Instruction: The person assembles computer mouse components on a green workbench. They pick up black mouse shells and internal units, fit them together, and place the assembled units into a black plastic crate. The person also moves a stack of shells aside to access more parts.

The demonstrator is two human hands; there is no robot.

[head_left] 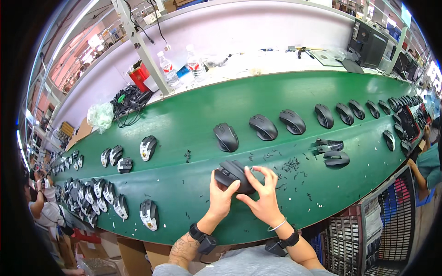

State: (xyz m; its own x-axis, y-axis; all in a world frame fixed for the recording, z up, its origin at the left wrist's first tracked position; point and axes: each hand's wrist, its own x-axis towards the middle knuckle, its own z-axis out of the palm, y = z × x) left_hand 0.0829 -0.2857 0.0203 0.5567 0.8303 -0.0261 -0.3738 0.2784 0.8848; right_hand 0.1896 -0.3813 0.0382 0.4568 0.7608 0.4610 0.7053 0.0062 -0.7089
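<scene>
— Holding what, and where?

— Gripping a matte black, curved plastic mouse [236, 172] over the near part of the long, smooth green surface [179, 195]; not showing clearly whether touching it.

— Using both hands?

— Yes, clamping together on it: wrapping its left side with the left hand [220, 196], pressing its right side with thumb and forefinger of the right hand [264, 195], probably for steadying it from two sides.

— And the thin black scraps [291, 164]?

— Lying scattered to the right, seemingly dropped rather than arranged.

— Spacing out the rounded black plastic mice [263, 127] beyond?

— Lining up there, likely for staying separate from the black-and-white curved mice [148, 215] clustering leftward.
</scene>
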